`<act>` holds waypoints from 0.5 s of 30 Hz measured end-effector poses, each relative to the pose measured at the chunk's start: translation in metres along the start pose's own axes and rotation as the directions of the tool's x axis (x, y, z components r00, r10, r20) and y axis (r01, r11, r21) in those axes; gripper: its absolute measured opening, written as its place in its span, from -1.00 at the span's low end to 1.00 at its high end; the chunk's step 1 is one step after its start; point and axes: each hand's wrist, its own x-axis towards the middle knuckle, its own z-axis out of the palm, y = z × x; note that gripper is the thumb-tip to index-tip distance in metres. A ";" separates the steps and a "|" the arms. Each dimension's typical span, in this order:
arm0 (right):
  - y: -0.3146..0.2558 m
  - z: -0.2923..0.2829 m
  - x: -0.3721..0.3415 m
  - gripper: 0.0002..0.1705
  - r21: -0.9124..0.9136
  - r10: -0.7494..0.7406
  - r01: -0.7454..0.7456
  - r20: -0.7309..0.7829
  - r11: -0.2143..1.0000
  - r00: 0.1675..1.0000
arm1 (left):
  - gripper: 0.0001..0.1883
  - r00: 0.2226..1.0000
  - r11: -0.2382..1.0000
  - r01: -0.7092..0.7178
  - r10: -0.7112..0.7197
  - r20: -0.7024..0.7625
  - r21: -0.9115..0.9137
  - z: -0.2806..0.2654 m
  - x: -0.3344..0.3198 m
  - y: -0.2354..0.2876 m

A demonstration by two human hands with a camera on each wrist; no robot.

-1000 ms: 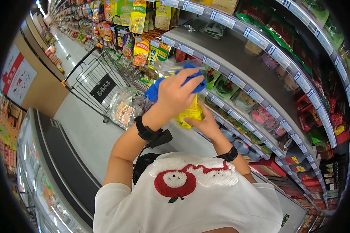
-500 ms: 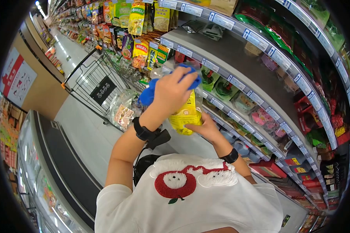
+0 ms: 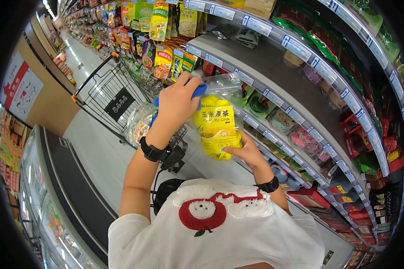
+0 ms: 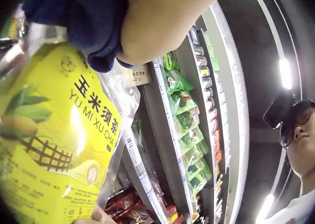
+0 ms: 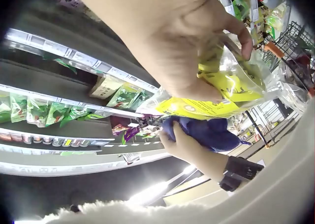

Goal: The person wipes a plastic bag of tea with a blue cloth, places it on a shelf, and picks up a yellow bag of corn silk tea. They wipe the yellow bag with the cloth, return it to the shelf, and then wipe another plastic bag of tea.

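Observation:
In the head view a clear zip bag with yellow packs inside point(image 3: 216, 125) hangs upright in front of the body. My right hand point(image 3: 247, 152) grips its lower right side, thumb on the front. Beside the bag's upper left, my left hand point(image 3: 177, 102) holds a blue cloth point(image 3: 199, 91), fingers curled round it. The left wrist view shows the yellow label point(image 4: 59, 135) close up, with the cloth point(image 4: 83, 22) above it. In the right wrist view my right hand point(image 5: 192, 51) grips the bag point(image 5: 216, 88), and the cloth point(image 5: 209, 133) lies beyond.
A wire shopping cart point(image 3: 107, 98) with bagged goods point(image 3: 141, 125) stands at the left. Shelves point(image 3: 274, 67) of packets run along the right. A glass-topped case point(image 3: 40, 188) borders the aisle floor point(image 3: 87, 148) at lower left.
My left hand with the blue cloth has moved left, off the front of the bag, uncovering its label. The bag and my right hand have shifted slightly down and right.

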 end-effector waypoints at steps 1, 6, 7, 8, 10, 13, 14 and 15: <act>-0.004 -0.002 -0.001 -0.23 -0.007 -0.013 0.013 -0.008 1.000 1.000 | -0.74 1.000 1.000 0.014 -0.015 -0.010 -0.010 0.001 -0.002 0.001; 0.000 -0.003 0.003 -0.23 -0.099 -0.076 0.076 0.002 0.992 0.997 | -0.71 0.991 0.981 -0.066 0.043 -0.127 -0.180 0.022 -0.019 0.017; 0.003 -0.002 0.005 -0.23 -0.083 -0.056 0.056 0.012 0.995 0.998 | -0.70 0.994 0.981 -0.095 0.085 -0.067 -0.168 0.025 -0.024 0.028; 0.006 -0.001 0.006 -0.24 -0.067 -0.035 0.036 0.022 0.997 0.999 | -0.69 0.989 0.974 -0.151 0.150 -0.019 -0.168 0.030 -0.030 0.038; 0.009 -0.004 0.007 -0.27 -0.059 0.064 -0.067 -0.049 0.996 0.997 | -0.67 0.951 0.939 -0.286 0.302 0.060 -0.193 0.043 -0.042 0.056; 0.011 -0.009 0.004 -0.31 0.004 -0.037 0.038 -0.122 0.999 0.992 | -0.66 0.904 0.887 -0.411 0.427 0.036 -0.209 0.049 -0.047 0.069; 0.010 -0.011 0.003 -0.32 0.031 -0.113 0.119 -0.145 0.992 0.983 | -0.66 0.895 0.876 -0.435 0.447 0.009 -0.205 0.049 -0.046 0.072; 0.007 -0.013 0.000 -0.33 0.059 -0.081 0.090 -0.150 0.994 0.985 | -0.67 0.910 0.886 -0.405 0.414 -0.007 -0.228 0.050 -0.046 0.072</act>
